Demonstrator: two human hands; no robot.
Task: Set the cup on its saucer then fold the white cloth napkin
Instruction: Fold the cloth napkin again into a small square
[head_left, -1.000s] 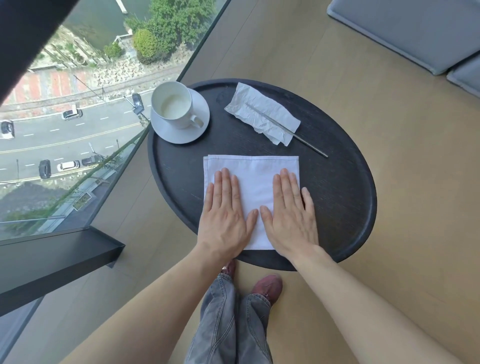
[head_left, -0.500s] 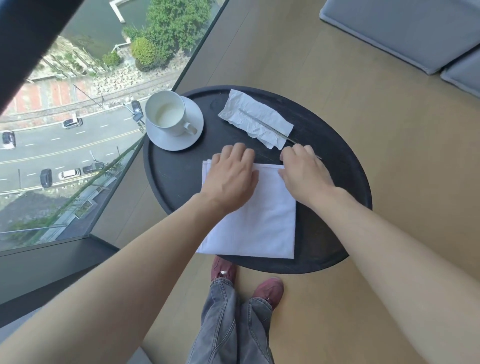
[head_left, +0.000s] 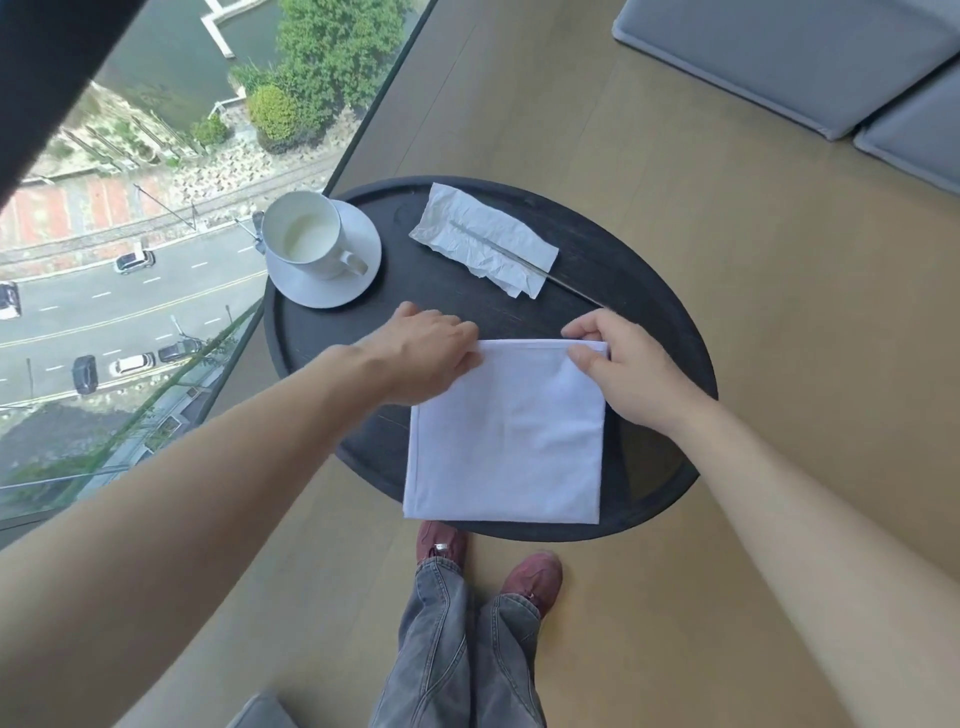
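Now both hands pinch napkin (head_left: 506, 431) far corners.

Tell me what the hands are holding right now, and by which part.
Both hands grip the white cloth napkin at its far edge: the left hand at the far left corner, the right hand pinching the far right corner.

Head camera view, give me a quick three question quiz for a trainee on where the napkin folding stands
1. True or false: the cup stands on the saucer.
2. Which part of the napkin do the left hand and right hand grip? A near edge, B far corners, C centre.
3. Fill in: the metal straw lies across a crumpled ____ on the table.

Key: 1 true. 2 B. 3 wrapper.
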